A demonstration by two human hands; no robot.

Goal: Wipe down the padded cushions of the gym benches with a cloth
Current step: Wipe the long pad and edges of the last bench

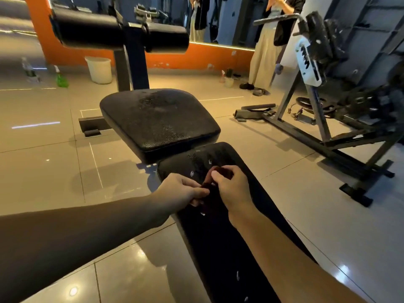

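Note:
A black gym bench runs away from me: a long back pad point(220, 243) with wet droplets on it, and beyond it a square seat pad point(159, 121) speckled with spray. A dark red cloth point(208, 191) hangs bunched between my hands above the near end of the long pad. My left hand point(181, 193) pinches the cloth's lower left edge. My right hand point(231, 186) grips its upper part, fingers curled over it. Two black leg rollers point(122, 33) stand on a post past the seat.
A white bucket point(99, 69) and a green spray bottle point(61, 77) stand on the tiled floor by the orange wall. A metal-framed weight machine point(323, 88) fills the right side. A person in a long light skirt point(264, 53) stands at the back.

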